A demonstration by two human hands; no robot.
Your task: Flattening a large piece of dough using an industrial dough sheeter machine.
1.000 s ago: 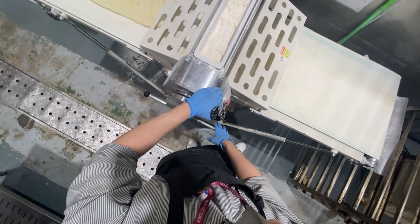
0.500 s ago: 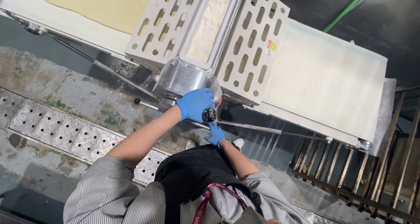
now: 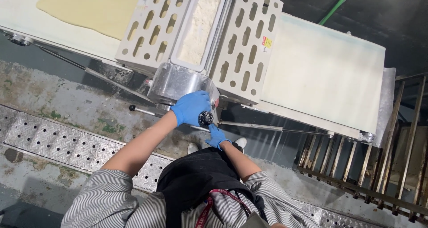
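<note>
Left hand (image 3: pixel 191 107), blue-gloved, is wrapping its grip around a black round knob (image 3: pixel 206 118) at the front of the steel roller housing (image 3: pixel 176 83). Right hand (image 3: pixel 217 136), also gloved, is sitting just below that knob, fingers curled; cannot tell whether it is holding anything. Above the housing, two perforated white guards (image 3: pixel 154 27) are flanking a flour trough (image 3: pixel 200 25). Left of the housing, a dough sheet (image 3: pixel 91 7) is lying on the white belt (image 3: pixel 321 76).

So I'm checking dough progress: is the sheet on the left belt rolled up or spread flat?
Spread flat: the pale yellow dough sheet lies in one thin layer on the left belt.
</note>
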